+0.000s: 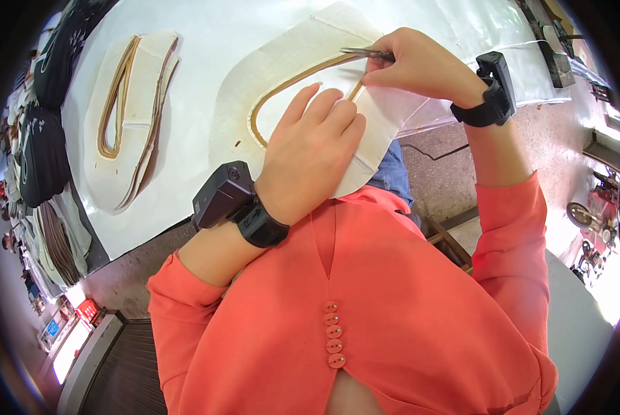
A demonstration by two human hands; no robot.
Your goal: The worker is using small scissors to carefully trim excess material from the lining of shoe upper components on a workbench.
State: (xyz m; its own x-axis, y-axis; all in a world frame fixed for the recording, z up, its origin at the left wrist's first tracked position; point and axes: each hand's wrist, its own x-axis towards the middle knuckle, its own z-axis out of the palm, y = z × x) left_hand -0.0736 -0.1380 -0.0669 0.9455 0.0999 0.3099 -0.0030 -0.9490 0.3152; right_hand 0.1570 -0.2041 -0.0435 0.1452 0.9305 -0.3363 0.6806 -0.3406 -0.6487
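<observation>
A cream cloth piece [282,52] lies on the table in front of me. A long rounded opening in it is edged with a golden-brown strip [275,90]. My left hand [313,142] rests palm down over the near side of the opening, its fingers stretched forward on the cloth; the thumb is hidden. At the far right end of the opening, my right hand [421,66] grips small dark metal scissors [365,53], their tips pointing left along the edging. The fingers of that hand also touch the cloth where the strip ends. Part of the cloth hangs over the near table edge.
To the left lies a stack of similar cream pieces [154,76] with brown-edged openings. Dark cloth bundles [43,149] and folded fabrics [61,238] line the left side of the white table [192,41]. A black cord [438,155] shows beyond the table edge at right.
</observation>
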